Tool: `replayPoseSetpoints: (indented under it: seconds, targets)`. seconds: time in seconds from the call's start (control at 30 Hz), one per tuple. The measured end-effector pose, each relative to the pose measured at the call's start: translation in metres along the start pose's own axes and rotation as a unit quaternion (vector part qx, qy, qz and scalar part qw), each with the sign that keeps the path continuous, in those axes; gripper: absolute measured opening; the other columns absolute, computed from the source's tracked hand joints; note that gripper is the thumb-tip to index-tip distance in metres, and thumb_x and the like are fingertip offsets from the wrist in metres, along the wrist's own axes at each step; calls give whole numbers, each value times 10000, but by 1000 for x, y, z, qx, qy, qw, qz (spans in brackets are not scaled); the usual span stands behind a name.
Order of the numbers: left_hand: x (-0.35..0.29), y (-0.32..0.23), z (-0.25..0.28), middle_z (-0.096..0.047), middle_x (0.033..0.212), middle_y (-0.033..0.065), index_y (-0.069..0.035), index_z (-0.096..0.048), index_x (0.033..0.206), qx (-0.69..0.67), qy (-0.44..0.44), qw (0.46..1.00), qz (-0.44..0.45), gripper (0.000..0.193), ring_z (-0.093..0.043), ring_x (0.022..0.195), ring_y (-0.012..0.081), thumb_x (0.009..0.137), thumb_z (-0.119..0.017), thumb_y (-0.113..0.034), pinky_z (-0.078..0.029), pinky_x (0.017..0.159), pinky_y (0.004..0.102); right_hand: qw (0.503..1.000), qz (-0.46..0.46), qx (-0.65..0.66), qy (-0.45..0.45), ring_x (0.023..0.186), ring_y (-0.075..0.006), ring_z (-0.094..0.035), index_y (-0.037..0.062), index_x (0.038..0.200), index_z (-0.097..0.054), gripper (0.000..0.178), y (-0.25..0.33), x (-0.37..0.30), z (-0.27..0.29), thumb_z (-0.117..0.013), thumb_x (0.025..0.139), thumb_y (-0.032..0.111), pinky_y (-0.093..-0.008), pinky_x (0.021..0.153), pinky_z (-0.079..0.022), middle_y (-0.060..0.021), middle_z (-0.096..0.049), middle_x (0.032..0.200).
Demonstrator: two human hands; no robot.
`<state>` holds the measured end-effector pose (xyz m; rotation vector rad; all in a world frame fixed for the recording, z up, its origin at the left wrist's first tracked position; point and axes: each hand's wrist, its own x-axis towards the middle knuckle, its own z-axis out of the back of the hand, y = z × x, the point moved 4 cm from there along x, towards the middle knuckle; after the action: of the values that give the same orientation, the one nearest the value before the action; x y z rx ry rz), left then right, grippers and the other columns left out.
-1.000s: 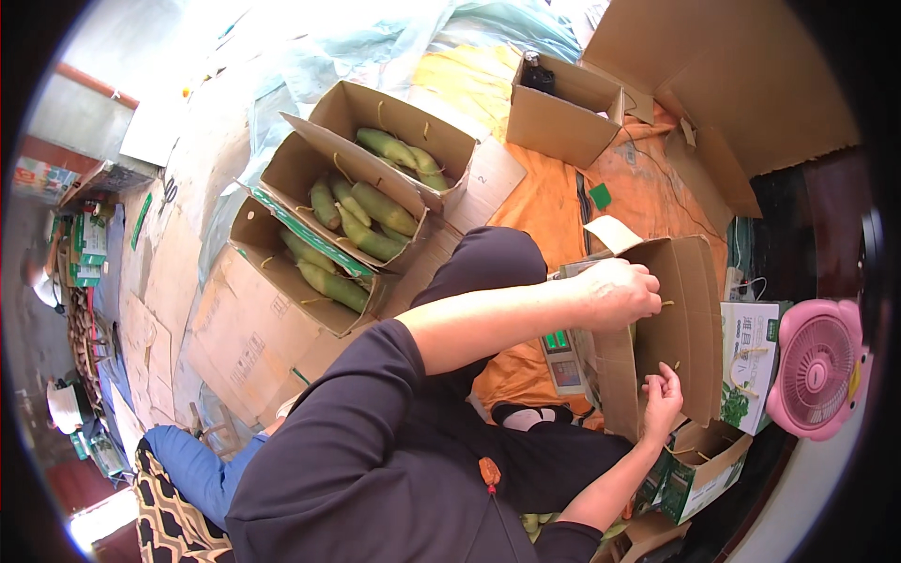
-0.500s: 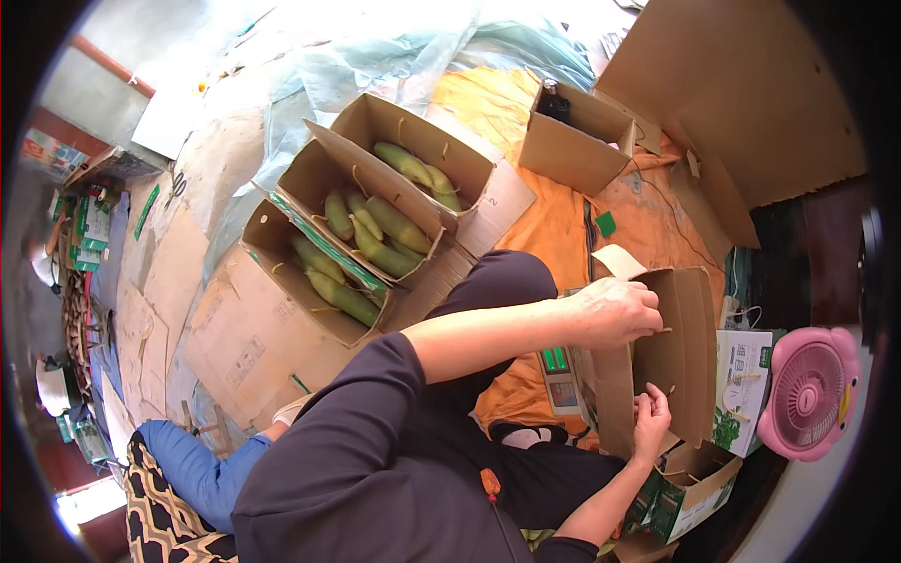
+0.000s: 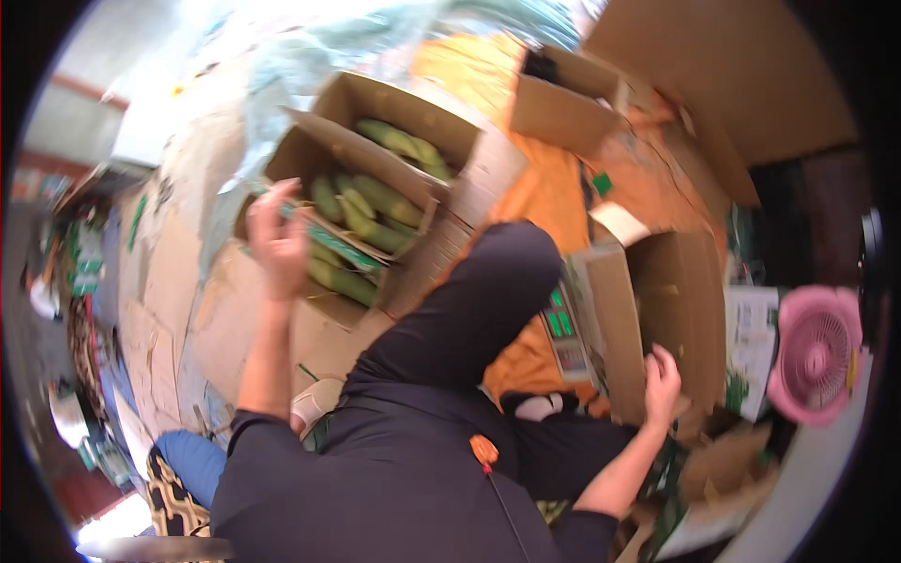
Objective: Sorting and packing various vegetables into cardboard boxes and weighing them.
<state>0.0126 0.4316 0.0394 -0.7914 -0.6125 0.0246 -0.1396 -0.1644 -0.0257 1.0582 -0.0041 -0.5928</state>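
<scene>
My left hand [image 3: 280,239] is raised at the left corner of the nearest of three cardboard boxes, blurred, its fingers apart and holding nothing I can see. These boxes hold long green gourd-like vegetables [image 3: 343,280]. To the right, a tall cardboard box [image 3: 678,314] stands with its top uncovered. My right hand [image 3: 662,383] is at this box's near rim, its fingers bent around the edge. The box's inside is mostly in shadow, so its contents cannot be seen. Against its left side is a scale [image 3: 561,324] with green lit digits.
At the back stands another box [image 3: 568,108] with something black in it. Large cardboard sheets [image 3: 723,80] lean at the far right. A pink fan [image 3: 815,357] and a white carton [image 3: 751,342] stand on the right. An orange sheet [image 3: 535,202] covers part of the floor.
My left hand has swung from the tall box's top edge across to the left, by the boxes of green vegetables. The right hand stays at the tall box's rim. The view has shifted slightly.
</scene>
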Motion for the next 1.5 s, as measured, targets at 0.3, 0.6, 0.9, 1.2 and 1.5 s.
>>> replayPoseSetpoints:
  seconds: [0.3,0.6,0.9,1.2,1.5]
  targets:
    - [-108,216,93,-423,1303,169,-14,-272,1374,47,-104,867,484,736,-459,1117,247,822,-677,-283,-428,867,383,999,-27,12,-23,694,-64,-538,2,1130,-596,282,19,10,-16,-605,866,101,-226,658,-471,-14,-623,811]
    - [-170,224,40,-516,1204,37,-165,-417,1206,-117,65,732,667,461,-480,1136,249,856,-599,-403,-444,770,573,999,-36,20,-22,714,-59,-525,30,1129,-605,277,15,10,-14,-615,864,108,-216,648,-453,3,-599,816]
    - [-140,143,33,-592,965,154,4,-552,1113,51,179,710,679,321,-601,749,287,867,-515,-199,-536,630,437,996,-11,-83,22,748,-62,-503,5,1165,-570,313,21,7,-11,-600,878,127,-206,690,-427,16,-574,848]
    - [-162,187,128,-600,901,159,12,-570,1056,-4,180,687,704,301,-610,702,283,878,-478,-212,-531,586,410,997,-15,-70,15,760,-75,-489,-2,1143,-578,291,23,4,-13,-597,879,119,-229,705,-421,9,-560,828]
    - [-141,158,229,-629,899,170,-34,-577,1049,318,125,793,504,303,-617,709,318,889,-461,-264,-506,634,430,997,1,-61,47,741,-69,-476,-33,1132,-567,277,24,10,-20,-563,892,105,-218,685,-412,7,-554,832]
